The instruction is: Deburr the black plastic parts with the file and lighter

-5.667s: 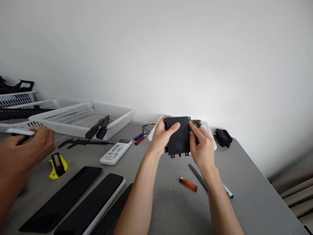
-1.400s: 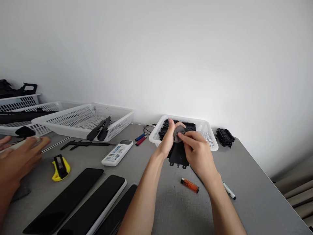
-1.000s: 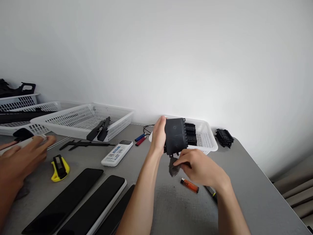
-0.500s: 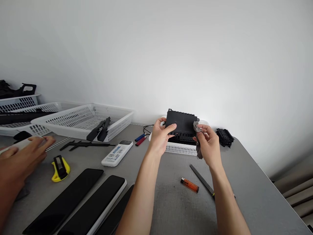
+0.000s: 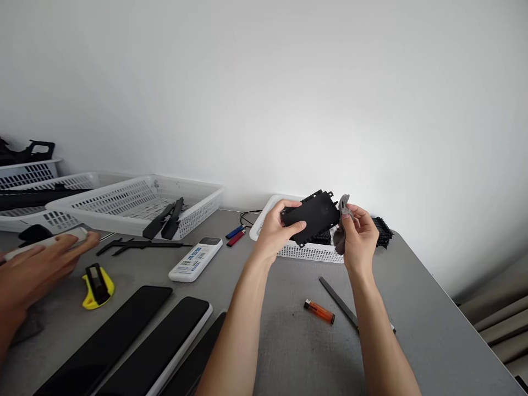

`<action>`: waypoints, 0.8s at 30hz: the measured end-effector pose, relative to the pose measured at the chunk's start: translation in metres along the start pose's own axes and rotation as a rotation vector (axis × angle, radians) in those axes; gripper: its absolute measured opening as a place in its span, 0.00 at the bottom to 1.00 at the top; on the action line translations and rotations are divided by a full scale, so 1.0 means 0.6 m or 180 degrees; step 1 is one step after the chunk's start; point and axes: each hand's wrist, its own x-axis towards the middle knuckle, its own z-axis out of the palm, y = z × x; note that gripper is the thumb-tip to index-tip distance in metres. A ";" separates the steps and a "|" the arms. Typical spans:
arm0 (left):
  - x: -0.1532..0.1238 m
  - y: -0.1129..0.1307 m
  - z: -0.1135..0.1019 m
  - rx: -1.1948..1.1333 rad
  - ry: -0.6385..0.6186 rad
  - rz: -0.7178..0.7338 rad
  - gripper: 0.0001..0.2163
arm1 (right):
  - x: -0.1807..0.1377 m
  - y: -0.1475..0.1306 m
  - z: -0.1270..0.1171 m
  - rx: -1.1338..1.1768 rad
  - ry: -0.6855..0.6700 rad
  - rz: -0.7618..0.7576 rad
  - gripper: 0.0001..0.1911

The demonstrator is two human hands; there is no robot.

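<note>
My left hand [image 5: 277, 234] grips a flat black plastic part [image 5: 314, 215] with small tabs along its edges, held tilted above a small white basket [image 5: 297, 252]. My right hand [image 5: 359, 236] pinches a small grey cloth [image 5: 342, 207] against the part's right end. More black parts lie inside the basket, mostly hidden behind the held part.
An orange lighter [image 5: 318, 311], a dark flat strip [image 5: 339, 302] and a marker lie on the grey table [image 5: 416, 330]. A remote [image 5: 195, 258], two lighters [image 5: 235, 235], a caliper [image 5: 138, 245], large white baskets [image 5: 136, 208], black panels [image 5: 152, 344] and a yellow cutter [image 5: 97, 278] sit left. Another person's hand [image 5: 35, 267] works at far left.
I lifted the black part off the table, turned it over in my left hand, and brought the cloth from below it up to its right end. The part now tilts right-end up.
</note>
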 end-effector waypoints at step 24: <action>-0.014 0.016 0.006 -0.0128 -0.0553 0.0098 0.23 | -0.020 -0.024 0.001 -0.2277 -0.0507 -0.1884 0.21</action>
